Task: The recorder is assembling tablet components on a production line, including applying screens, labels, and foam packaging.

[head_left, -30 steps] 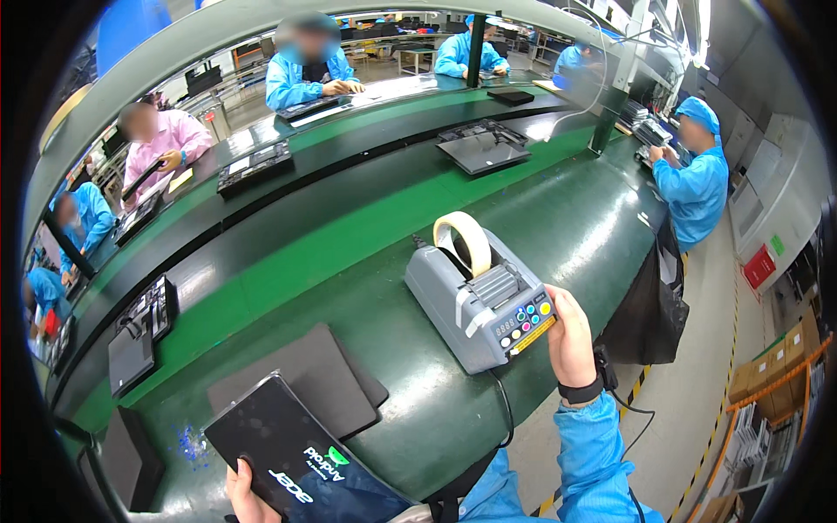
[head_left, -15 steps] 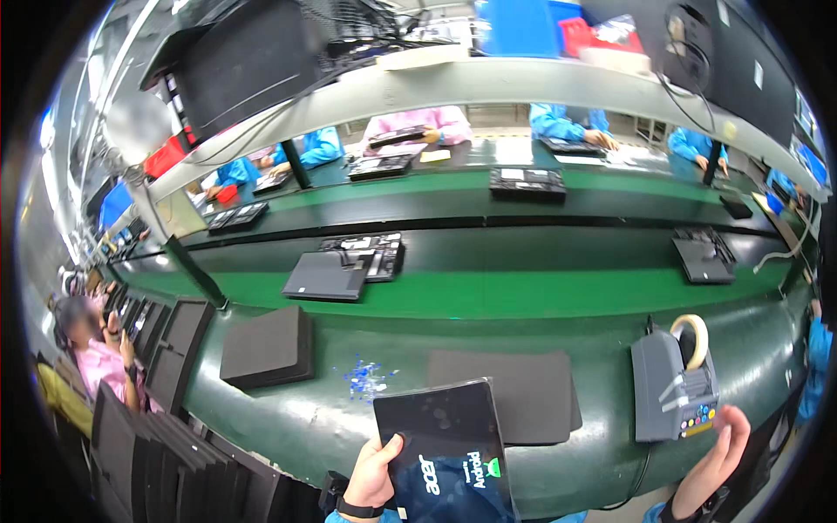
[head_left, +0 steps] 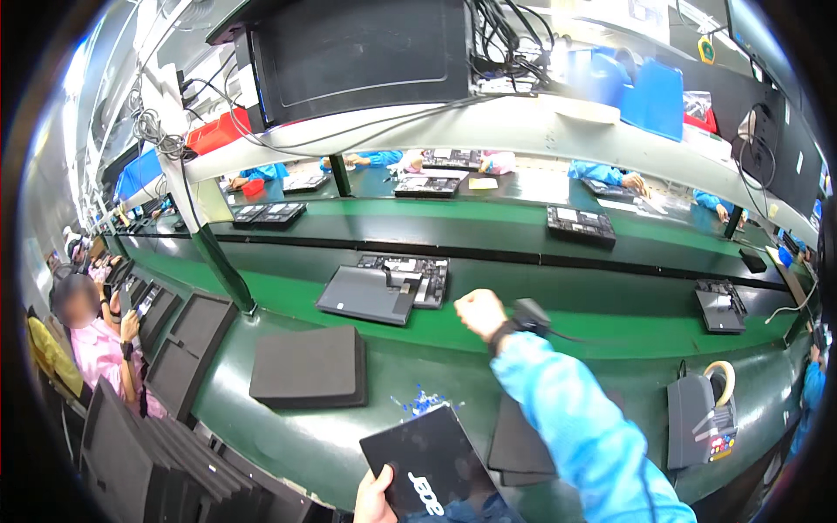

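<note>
My left hand [head_left: 375, 499] grips a black tablet [head_left: 427, 466] by its left edge, thumb on the glass. White lettering glows on its screen, and its lower part runs out of the picture. My right arm, in a blue sleeve, stretches forward over the green conveyor. My right hand [head_left: 481, 314] hangs there with its fingers curled in, and I see nothing in them. Just left of it, apart from the hand, a flat dark grey panel [head_left: 366, 295] lies partly over an opened device with exposed circuit boards [head_left: 432, 281].
A stack of dark foam sheets [head_left: 307, 366] sits on the bench, with blue scraps [head_left: 423, 401] beside it. More foam sheets [head_left: 519, 444] lie under my right arm. At right stands a tape dispenser [head_left: 697, 418]. A metal shelf beam [head_left: 523, 122] crosses above; co-workers sit beyond.
My right hand has moved from beside the tape dispenser forward and left over the conveyor, its fingers curling. The view has shifted left. The tablet is lower in the picture, still in my left hand.
</note>
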{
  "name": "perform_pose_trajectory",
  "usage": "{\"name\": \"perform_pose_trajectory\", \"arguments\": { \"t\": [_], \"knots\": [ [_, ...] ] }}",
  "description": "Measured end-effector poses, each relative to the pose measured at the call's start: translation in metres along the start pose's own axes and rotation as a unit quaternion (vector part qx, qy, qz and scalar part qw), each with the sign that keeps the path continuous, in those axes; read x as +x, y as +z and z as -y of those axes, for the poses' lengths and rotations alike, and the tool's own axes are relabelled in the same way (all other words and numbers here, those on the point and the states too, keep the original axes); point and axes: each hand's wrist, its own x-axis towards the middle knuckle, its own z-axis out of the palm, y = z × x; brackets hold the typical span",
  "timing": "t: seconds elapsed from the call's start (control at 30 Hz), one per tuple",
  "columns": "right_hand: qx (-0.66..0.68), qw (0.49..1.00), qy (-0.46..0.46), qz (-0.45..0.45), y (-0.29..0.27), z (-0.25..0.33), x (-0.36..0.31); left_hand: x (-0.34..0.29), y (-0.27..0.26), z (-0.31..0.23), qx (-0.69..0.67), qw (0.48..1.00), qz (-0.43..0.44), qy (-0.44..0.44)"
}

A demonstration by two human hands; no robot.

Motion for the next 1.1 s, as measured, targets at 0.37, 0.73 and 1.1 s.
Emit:
{"name": "perform_pose_trajectory", "arguments": {
  "t": [0.37,0.73,1.1],
  "knots": [
    [0.048,0.987,0.151,-0.024,0.149,0.008,0.122,0.001,-0.029,-0.001,0.042,0.997,-0.064,-0.013],
    [0.525,0.82,0.225,-0.038,0.159,0.029,0.107,0.005,-0.026,0.0,0.019,0.999,-0.048,0.005],
    [0.524,0.794,0.287,-0.108,0.039,-0.036,0.092,0.001,-0.036,0.0,0.011,1.0,-0.027,-0.001]
  ]
}}
